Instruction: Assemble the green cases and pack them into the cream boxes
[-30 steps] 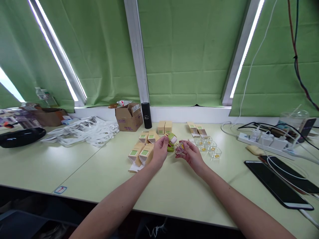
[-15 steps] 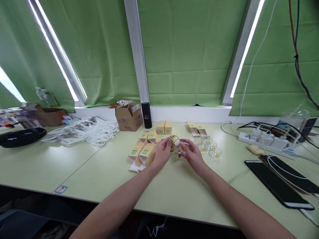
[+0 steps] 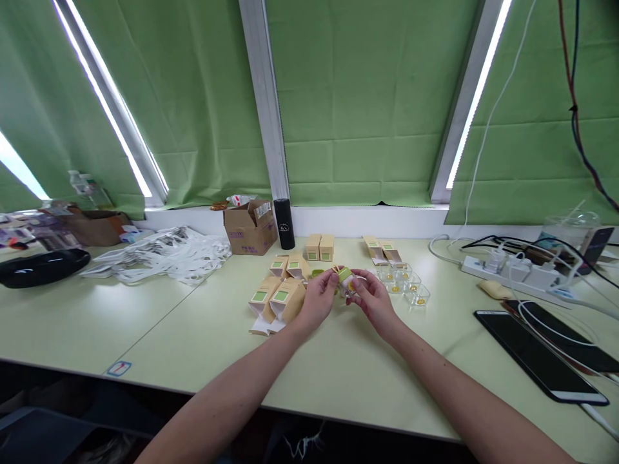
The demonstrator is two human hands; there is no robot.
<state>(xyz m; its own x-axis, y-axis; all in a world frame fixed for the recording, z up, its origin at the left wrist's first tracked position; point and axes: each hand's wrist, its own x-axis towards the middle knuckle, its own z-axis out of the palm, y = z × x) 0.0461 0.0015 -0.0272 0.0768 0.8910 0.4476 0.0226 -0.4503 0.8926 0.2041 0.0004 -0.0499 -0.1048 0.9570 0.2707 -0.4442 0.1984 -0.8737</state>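
Note:
Near the middle of the table, my left hand (image 3: pixel 319 296) pinches a small green-and-white item (image 3: pixel 345 275). My right hand (image 3: pixel 374 299) closes round a small clear container at the same spot, and the two objects touch. Open kraft boxes with green labels (image 3: pixel 286 298) stand just left of my left hand. Behind it are two closed kraft boxes (image 3: pixel 320 247). Several clear containers with yellow centres (image 3: pixel 403 281) sit right of my right hand, with two flattened kraft boxes (image 3: pixel 383 251) behind them. Something green (image 3: pixel 316 273) lies partly hidden behind my left fingers.
A pile of white straps (image 3: pixel 164 254), a cardboard box (image 3: pixel 250 229) and a black cylinder (image 3: pixel 284 223) stand toward the back left. A black case (image 3: pixel 43 267) lies far left. At right are a power strip (image 3: pixel 512 276), cables and a phone (image 3: pixel 539 354).
The green-and-white item has tilted and now sits closer against the clear container. My left fingers have shifted slightly right, showing more of the green thing behind them.

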